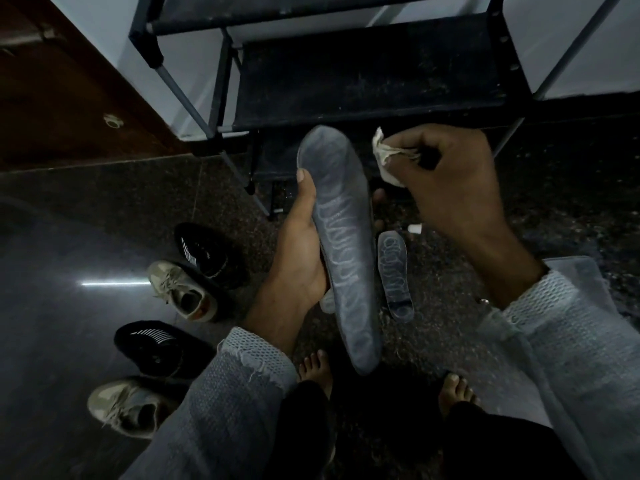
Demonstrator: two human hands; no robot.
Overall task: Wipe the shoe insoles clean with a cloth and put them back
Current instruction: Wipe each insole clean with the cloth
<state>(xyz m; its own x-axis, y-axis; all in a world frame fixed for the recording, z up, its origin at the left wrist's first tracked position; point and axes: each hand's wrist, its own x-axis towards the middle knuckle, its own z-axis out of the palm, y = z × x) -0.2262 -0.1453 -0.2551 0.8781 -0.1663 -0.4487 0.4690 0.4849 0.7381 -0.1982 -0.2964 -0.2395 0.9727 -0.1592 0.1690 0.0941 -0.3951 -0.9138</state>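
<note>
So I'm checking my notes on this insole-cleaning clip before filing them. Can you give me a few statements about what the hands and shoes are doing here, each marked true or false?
1. The left hand holds a grey insole. True.
2. The right hand is empty. False: it grips a crumpled pale cloth.
3. The cloth is pressed flat on the held insole. False: it is bunched in the hand beside the insole's upper end; contact cannot be told.
4. A second insole lies on the floor. True.
5. Four shoes sit on the floor to the person's left. True: two black shoes and two beige shoes.
6. The shoes stand on the shoe rack. False: they are on the floor.
</note>
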